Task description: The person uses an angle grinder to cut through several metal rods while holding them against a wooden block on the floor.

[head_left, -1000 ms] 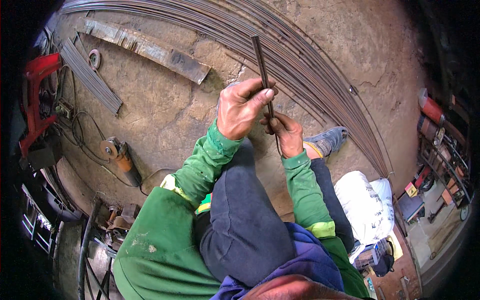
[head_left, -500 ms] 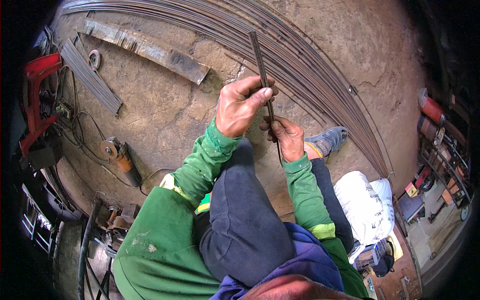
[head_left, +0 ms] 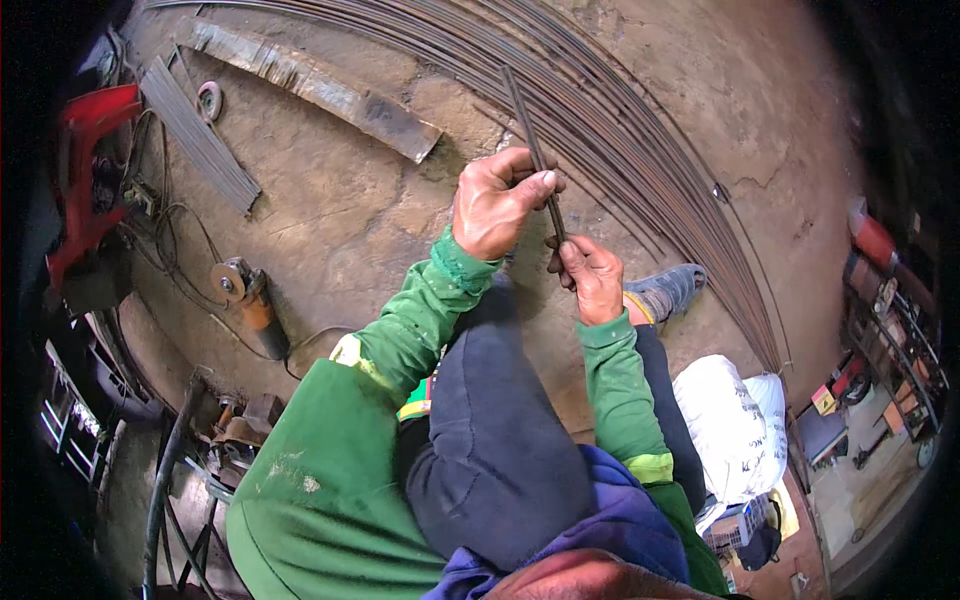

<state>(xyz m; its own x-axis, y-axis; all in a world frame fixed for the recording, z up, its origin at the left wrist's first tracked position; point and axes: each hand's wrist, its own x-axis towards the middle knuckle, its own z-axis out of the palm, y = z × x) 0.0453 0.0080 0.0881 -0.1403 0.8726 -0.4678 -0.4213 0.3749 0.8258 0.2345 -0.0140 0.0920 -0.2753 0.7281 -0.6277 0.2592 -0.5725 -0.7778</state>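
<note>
In front of my knees, a slim bundle of short dark metal rods [head_left: 520, 108] slants up and away to the left. My left hand [head_left: 497, 203] is closed around its middle, the thumb pressed along the top. Just below, my right hand [head_left: 593, 277] pinches the near end between thumb and fingers. Both hands hold the bundle off the floor, and its far end sticks out free beyond the left hand. The fingers partly cover the rods, so the exact number cannot be told.
Long thin metal rods [head_left: 650, 135] curve across the floor ahead. On the left lie a scuffed metal bar [head_left: 320, 92], short rods [head_left: 200, 140], a disc [head_left: 209, 101], and a corded angle grinder [head_left: 258, 315]. A red machine frame [head_left: 75, 180] stands beyond. White sacks [head_left: 725, 420] sit at right.
The view has shifted slightly, so the floor things appear farther right. The thin rod end that hung below my right hand no longer shows. Both hands keep their hold on the bundle.
</note>
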